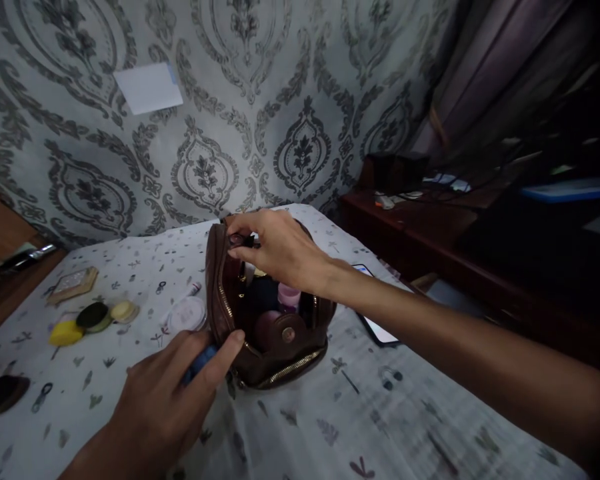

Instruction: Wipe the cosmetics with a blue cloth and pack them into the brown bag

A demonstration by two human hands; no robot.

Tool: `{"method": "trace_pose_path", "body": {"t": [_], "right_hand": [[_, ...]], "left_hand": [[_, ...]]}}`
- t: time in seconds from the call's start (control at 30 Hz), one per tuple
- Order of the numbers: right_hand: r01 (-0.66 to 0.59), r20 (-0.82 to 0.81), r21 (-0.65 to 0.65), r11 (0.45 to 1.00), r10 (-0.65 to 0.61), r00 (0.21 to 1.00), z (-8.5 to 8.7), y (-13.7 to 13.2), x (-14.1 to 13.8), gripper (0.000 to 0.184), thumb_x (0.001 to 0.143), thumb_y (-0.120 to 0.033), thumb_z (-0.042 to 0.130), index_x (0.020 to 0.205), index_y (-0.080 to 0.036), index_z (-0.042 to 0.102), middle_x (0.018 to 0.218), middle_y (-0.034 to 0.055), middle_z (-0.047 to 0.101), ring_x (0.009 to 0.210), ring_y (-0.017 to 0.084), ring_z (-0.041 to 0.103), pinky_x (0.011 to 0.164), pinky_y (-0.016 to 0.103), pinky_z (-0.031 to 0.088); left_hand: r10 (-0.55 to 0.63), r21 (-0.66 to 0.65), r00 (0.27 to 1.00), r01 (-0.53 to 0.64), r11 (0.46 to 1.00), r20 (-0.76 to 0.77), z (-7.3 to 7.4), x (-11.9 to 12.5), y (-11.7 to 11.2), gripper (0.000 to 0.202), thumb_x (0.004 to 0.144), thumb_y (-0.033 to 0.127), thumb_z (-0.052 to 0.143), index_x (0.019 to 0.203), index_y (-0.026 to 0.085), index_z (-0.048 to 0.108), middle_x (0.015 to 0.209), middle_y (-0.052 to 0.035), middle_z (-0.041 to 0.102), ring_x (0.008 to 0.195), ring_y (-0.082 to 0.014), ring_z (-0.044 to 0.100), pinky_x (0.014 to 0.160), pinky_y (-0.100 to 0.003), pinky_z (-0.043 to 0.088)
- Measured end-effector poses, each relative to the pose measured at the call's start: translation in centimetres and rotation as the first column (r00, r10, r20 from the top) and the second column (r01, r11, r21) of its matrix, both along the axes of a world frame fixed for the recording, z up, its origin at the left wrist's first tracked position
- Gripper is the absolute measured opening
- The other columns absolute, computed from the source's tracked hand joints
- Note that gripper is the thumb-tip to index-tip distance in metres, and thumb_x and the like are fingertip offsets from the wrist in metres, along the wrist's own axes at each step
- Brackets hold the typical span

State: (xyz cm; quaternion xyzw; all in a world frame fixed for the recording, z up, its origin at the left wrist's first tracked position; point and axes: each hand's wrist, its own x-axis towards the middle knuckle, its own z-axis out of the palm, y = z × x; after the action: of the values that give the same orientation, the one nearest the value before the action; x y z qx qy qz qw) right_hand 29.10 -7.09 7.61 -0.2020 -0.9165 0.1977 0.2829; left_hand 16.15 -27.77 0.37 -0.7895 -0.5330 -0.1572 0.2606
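A brown zip bag [283, 373] stands gaping on the bed, with a gold-toothed zipper along its rim and a round snap on its front flap. Inside it are a pink-capped container [289, 297] and other items, partly hidden in shadow. My right hand [285, 250] reaches across the bag and pinches a dark tab with a round copper snap [236, 240] at the far left rim. Close to the near left side, my left hand [165, 393] is closed around a blue thing [199, 363], mostly covered by the fingers. Its index fingertip touches the bag's edge.
Left of the bag lie a clear round case [186, 313], a yellow sponge [66, 333], small round pots [93, 317] and a framed palette [73, 285]. A dark brush-like item [3, 393] is at far left. A phone [380, 330] lies right, beside a dark wooden desk [395, 220].
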Motion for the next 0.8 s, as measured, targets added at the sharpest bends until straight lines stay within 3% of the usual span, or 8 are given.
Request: {"method": "trace_pose_path", "body": {"t": [0.3,0.53,0.8], "right_hand": [[0.026,0.147,-0.014,1.0,-0.024,0.989,0.6,0.2,-0.9,0.013,0.082,-0.016,0.069,0.094,-0.02,0.072,0.091,0.002,0.071,0.085,0.015,0.061,0.074,0.024,0.04],[0.072,0.17,-0.066,0.995,-0.06,0.984,0.8,0.5,-1.3,0.012,0.081,-0.017,0.07,0.092,-0.019,0.071,0.085,0.0008,0.068,0.075,0.013,0.057,0.066,0.024,0.037],[0.1,0.057,-0.082,0.992,-0.095,0.994,0.5,1.6,-1.3,0.008,0.078,-0.022,0.072,0.085,-0.017,0.071,0.075,-0.0004,0.066,0.069,0.013,0.054,0.063,0.024,0.035]], "left_hand": [[-0.006,0.04,1.0,0.006,0.999,0.011,0.1,0.4,0.3,0.051,0.087,-0.001,0.04,0.134,0.013,0.054,0.102,-0.0092,0.059,0.09,-0.0176,0.058,0.061,-0.024,0.045],[0.007,0.037,1.0,-0.008,0.999,0.01,0.1,0.5,0.3,0.054,0.087,-0.002,0.04,0.137,0.015,0.053,0.104,-0.009,0.059,0.091,-0.0177,0.059,0.061,-0.024,0.044],[0.022,0.053,1.0,-0.023,0.998,0.014,-0.4,0.5,0.2,0.054,0.087,0.0,0.04,0.138,0.015,0.053,0.104,-0.0092,0.059,0.09,-0.0176,0.058,0.061,-0.024,0.043]]}}
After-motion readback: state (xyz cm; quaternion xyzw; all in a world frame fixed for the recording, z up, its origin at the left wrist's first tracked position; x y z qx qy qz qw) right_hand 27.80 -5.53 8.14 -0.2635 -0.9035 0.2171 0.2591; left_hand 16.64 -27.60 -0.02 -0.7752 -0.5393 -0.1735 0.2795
